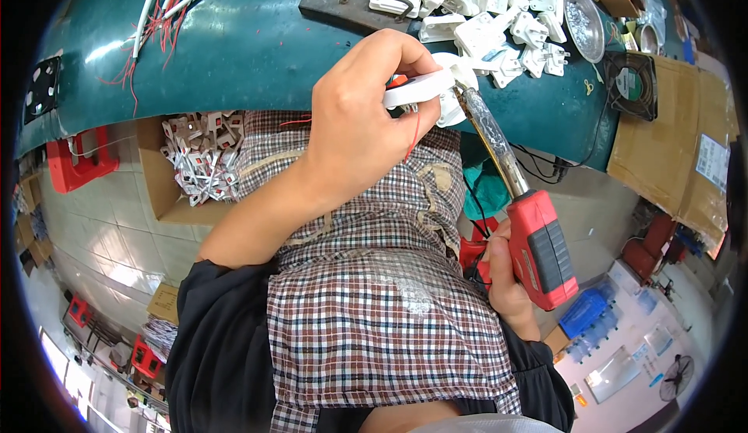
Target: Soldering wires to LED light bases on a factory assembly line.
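My left hand (362,102) is closed on a white plastic plug housing (421,89), held up over the table's front edge. A thin red wire hangs below its fingers, and a bit of orange-red shows inside the housing. My right hand (508,281) grips a red and black soldering gun (543,250) with a long metal barrel. Its barrel slants up and left, and the tip meets the white parts by my left fingertips. Whether the tip touches or only overlaps them I cannot tell. Some of the right fingers are hidden behind the gun's handle.
A green table (234,51) carries a heap of white plug parts (491,31), a dark metal block (343,0), a round metal dish (584,24) and red-wired white cables (167,4). A small black fan (631,86) stands right. Below sits a cardboard box (183,211) of white pieces.
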A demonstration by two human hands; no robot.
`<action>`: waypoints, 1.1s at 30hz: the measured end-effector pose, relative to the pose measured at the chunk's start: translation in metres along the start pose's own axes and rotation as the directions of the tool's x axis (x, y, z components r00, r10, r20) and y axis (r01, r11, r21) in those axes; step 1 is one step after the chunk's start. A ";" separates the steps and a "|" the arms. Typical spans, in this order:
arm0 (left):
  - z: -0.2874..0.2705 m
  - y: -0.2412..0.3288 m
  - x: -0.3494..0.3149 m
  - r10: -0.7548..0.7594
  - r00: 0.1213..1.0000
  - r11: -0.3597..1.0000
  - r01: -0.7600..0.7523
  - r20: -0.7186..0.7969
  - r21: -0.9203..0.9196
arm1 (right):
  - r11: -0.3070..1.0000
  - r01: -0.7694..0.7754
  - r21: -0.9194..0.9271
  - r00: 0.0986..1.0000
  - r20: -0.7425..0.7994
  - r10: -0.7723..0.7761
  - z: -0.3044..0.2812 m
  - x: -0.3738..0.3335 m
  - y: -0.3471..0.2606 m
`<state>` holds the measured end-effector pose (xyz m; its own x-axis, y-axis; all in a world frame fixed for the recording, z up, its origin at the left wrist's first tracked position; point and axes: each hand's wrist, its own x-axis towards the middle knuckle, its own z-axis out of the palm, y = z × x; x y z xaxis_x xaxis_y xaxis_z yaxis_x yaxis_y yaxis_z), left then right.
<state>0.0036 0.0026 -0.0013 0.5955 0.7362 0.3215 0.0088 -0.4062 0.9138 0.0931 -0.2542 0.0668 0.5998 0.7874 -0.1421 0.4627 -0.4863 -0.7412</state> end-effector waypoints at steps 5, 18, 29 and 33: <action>-0.001 0.002 0.000 -0.024 1.000 1.000 0.024 0.016 0.005 | 0.996 0.065 -0.058 0.998 0.015 -0.064 0.000 0.000 0.000; -0.003 -0.001 0.001 -0.019 0.999 1.000 0.019 0.026 -0.007 | 0.993 0.081 -0.082 0.997 0.014 -0.080 -0.007 -0.001 -0.011; -0.001 -0.002 0.001 -0.028 0.999 0.999 0.029 0.027 -0.035 | 0.994 0.018 -0.108 1.000 0.020 -0.015 -0.004 -0.002 -0.005; -0.001 -0.002 0.002 -0.014 1.000 0.999 0.015 0.019 -0.039 | 0.992 0.070 -0.108 0.998 0.007 -0.069 -0.003 0.002 -0.007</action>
<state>0.0043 0.0056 -0.0020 0.6102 0.7317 0.3036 -0.0132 -0.3738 0.9274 0.0927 -0.2500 0.0734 0.5620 0.8217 -0.0949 0.5712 -0.4685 -0.6740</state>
